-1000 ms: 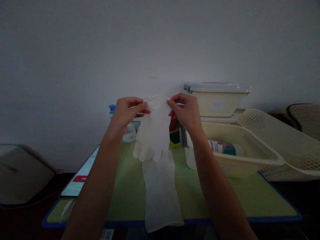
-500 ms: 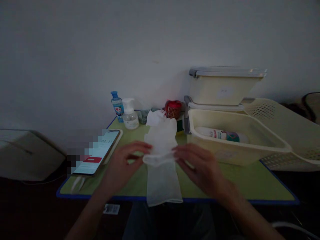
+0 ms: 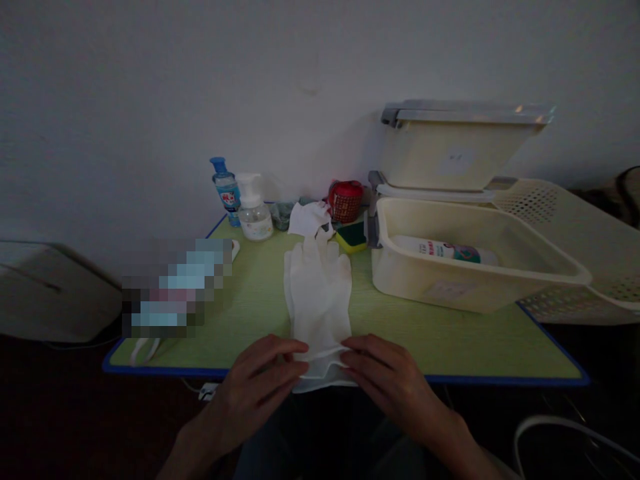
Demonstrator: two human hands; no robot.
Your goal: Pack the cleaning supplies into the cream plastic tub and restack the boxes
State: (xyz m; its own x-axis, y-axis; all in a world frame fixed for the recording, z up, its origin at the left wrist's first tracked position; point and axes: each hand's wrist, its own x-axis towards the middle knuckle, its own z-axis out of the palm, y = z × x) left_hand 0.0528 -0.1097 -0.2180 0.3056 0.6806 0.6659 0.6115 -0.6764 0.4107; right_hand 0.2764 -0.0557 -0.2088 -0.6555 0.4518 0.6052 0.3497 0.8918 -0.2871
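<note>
White gloves (image 3: 320, 293) lie stacked on the tabletop (image 3: 425, 340), long axis running straight out from the person, glove fingers farthest — left hand (image 3: 263, 377) and right hand (image 3: 387, 377) pinch opposite sides of the upper cuff (image 3: 323, 363), neither clearly nearer.

Likely a home, blue bottle (image 3: 229, 197), sponge (image 3: 351, 238), lidded bin (image 3: 425, 157), plastic basket (image 3: 595, 243)

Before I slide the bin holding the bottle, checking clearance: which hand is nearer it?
Right. The right hand, at the glove cuff, is in front of the left end of the bin; the left hand, opposite, is farther left.
</note>
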